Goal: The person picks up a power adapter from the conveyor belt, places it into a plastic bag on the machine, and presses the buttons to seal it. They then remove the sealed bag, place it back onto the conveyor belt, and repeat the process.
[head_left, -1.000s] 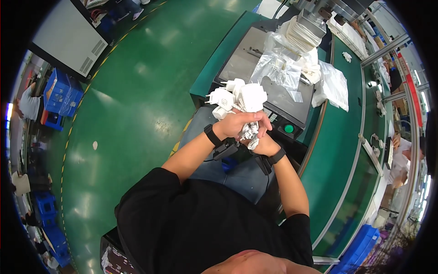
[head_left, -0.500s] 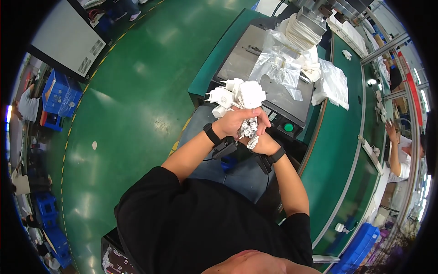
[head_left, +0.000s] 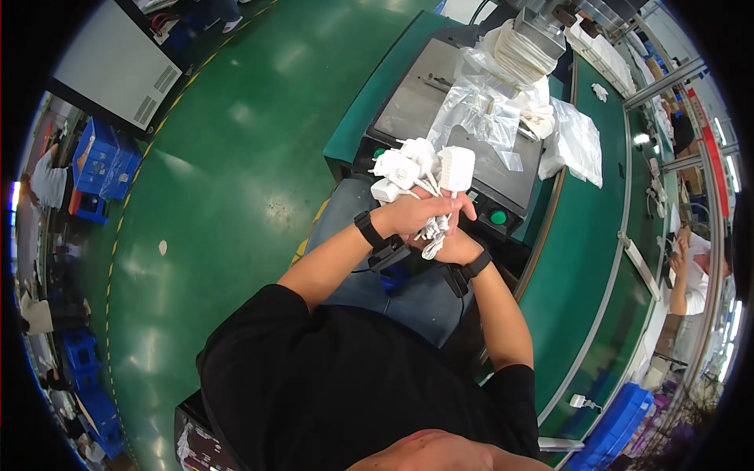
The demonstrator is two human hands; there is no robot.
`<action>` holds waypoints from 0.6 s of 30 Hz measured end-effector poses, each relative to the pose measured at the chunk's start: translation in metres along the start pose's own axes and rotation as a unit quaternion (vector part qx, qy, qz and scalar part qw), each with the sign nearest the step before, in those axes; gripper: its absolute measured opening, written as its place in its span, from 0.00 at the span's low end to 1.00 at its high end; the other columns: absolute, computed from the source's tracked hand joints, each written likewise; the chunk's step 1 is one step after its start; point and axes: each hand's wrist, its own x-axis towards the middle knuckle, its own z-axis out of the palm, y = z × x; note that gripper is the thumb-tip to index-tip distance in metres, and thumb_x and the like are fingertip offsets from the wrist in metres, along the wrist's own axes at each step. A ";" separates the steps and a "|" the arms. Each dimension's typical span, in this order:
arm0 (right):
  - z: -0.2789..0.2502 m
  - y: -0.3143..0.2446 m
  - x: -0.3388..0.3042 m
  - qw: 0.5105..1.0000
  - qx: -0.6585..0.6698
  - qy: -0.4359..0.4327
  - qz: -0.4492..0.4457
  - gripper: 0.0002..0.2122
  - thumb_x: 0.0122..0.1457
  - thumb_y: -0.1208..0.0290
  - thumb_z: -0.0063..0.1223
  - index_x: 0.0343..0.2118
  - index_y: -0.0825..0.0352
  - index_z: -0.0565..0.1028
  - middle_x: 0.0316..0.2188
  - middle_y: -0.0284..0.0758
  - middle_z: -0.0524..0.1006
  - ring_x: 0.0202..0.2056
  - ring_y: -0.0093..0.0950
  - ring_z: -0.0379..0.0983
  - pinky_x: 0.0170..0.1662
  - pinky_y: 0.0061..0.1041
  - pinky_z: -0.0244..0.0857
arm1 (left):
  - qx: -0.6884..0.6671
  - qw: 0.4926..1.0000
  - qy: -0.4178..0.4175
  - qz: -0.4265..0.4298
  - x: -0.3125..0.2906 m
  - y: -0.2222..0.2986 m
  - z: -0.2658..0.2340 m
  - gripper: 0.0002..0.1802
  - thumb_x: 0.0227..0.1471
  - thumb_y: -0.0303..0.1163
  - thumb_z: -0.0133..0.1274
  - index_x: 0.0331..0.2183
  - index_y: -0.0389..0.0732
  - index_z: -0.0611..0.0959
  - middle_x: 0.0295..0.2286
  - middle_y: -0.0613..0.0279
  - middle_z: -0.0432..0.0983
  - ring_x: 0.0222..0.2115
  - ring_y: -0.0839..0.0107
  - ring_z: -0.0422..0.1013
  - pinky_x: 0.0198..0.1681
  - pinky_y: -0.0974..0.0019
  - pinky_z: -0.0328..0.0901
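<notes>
Both my hands are together in front of my lap, holding a bunch of white plug-in power adapters (head_left: 398,167) with coiled white cables (head_left: 433,229). My left hand (head_left: 416,213) is closed over the cable bundle, its fingers reaching across to the right. Below and to the right, my right hand (head_left: 458,246) is closed round the same bunch, most of its fingers hidden by the cables and the left hand. The adapter bodies stick out beyond my fingers. One adapter (head_left: 457,168) stands apart at the right of the cluster, in front of a dark machine bed (head_left: 491,177).
Clear plastic bags (head_left: 477,110) lie on the machine bed below a stack of white cloth-like pieces (head_left: 525,55). A green button (head_left: 498,217) sits at its front corner. To the right runs a green conveyor (head_left: 585,259); beyond it a co-worker (head_left: 691,275) sits.
The adapters have shifted in my hands; the one on the right has moved right and slightly down. A loose adapter on the conveyor has come nearer. The co-worker's raised hand has lowered.
</notes>
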 end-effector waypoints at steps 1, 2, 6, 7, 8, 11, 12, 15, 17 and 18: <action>-0.002 -0.006 -0.001 1.000 0.004 -0.010 0.014 0.29 0.57 0.76 0.61 0.61 0.67 0.64 0.51 0.38 0.73 0.49 0.29 0.72 0.53 0.29 0.67 | 0.007 1.000 -0.009 -0.002 -0.001 -0.001 -0.001 0.17 0.64 0.36 0.46 0.37 0.32 0.82 0.24 0.61 0.77 0.27 0.75 0.73 0.33 0.70 0.68; -0.009 -0.005 -0.005 1.000 0.003 -0.009 0.016 0.29 0.57 0.76 0.61 0.61 0.67 0.64 0.51 0.38 0.73 0.49 0.29 0.72 0.53 0.29 0.67 | 0.014 1.000 -0.018 -0.005 -0.001 -0.002 -0.002 0.16 0.63 0.35 0.47 0.37 0.33 0.82 0.24 0.62 0.78 0.27 0.77 0.73 0.33 0.71 0.68; -0.069 -0.029 -0.027 0.983 -0.179 -0.012 0.042 0.19 0.58 0.71 0.59 0.51 0.69 0.72 0.48 0.40 0.76 0.50 0.30 0.71 0.56 0.30 0.64 | 0.139 0.990 -0.033 -0.013 -0.006 0.010 0.009 0.10 0.60 0.32 0.51 0.37 0.37 0.83 0.26 0.65 0.78 0.26 0.78 0.72 0.32 0.72 0.67; -0.085 -0.032 -0.035 0.988 -0.115 0.060 0.079 0.18 0.59 0.70 0.59 0.51 0.70 0.72 0.49 0.40 0.76 0.51 0.29 0.71 0.56 0.29 0.63 | 0.134 0.990 -0.040 -0.019 -0.005 0.013 0.016 0.10 0.60 0.32 0.51 0.37 0.37 0.83 0.26 0.65 0.78 0.26 0.78 0.72 0.32 0.72 0.67; -0.093 -0.035 -0.039 0.984 -0.047 0.130 0.116 0.18 0.59 0.70 0.58 0.51 0.70 0.72 0.49 0.40 0.76 0.51 0.28 0.71 0.56 0.29 0.63 | 0.153 0.987 -0.044 -0.029 -0.006 0.019 0.024 0.09 0.59 0.33 0.52 0.35 0.38 0.82 0.27 0.66 0.77 0.27 0.77 0.72 0.33 0.71 0.67; -0.111 -0.056 -0.041 0.979 0.128 0.151 0.048 0.20 0.58 0.72 0.60 0.53 0.69 0.72 0.47 0.35 0.77 0.49 0.27 0.72 0.55 0.26 0.63 | 0.183 0.979 -0.060 -0.059 -0.010 0.014 0.039 0.07 0.57 0.34 0.54 0.33 0.41 0.81 0.28 0.68 0.77 0.28 0.75 0.72 0.33 0.67 0.66; -0.109 -0.066 -0.047 0.976 0.134 0.160 0.055 0.20 0.58 0.72 0.60 0.53 0.69 0.72 0.47 0.35 0.77 0.49 0.27 0.72 0.55 0.26 0.63 | 0.222 0.972 -0.064 -0.044 -0.011 0.004 0.038 0.06 0.55 0.34 0.55 0.31 0.41 0.80 0.27 0.68 0.76 0.28 0.73 0.71 0.33 0.66 0.65; -0.102 -0.095 -0.051 0.999 0.005 0.041 -0.021 0.22 0.59 0.70 0.60 0.55 0.69 0.71 0.50 0.36 0.74 0.49 0.27 0.71 0.55 0.27 0.63 | 0.290 0.954 -0.081 -0.009 -0.007 -0.018 0.040 0.07 0.51 0.33 0.57 0.27 0.43 0.77 0.27 0.68 0.74 0.28 0.70 0.70 0.33 0.63 0.65; -0.102 -0.109 -0.052 0.998 -0.051 0.035 0.019 0.22 0.59 0.70 0.59 0.56 0.69 0.70 0.51 0.37 0.74 0.50 0.28 0.70 0.56 0.28 0.62 | 0.367 0.928 -0.061 0.020 -0.004 -0.021 0.047 0.08 0.49 0.33 0.58 0.25 0.44 0.75 0.25 0.67 0.72 0.27 0.69 0.69 0.33 0.60 0.64; -0.101 -0.114 -0.052 0.992 -0.108 0.020 0.054 0.23 0.59 0.70 0.59 0.57 0.70 0.70 0.52 0.37 0.73 0.50 0.28 0.70 0.57 0.29 0.62 | 0.403 0.913 -0.049 0.035 -0.005 -0.023 0.052 0.09 0.48 0.33 0.59 0.24 0.44 0.74 0.24 0.66 0.71 0.27 0.69 0.69 0.33 0.59 0.64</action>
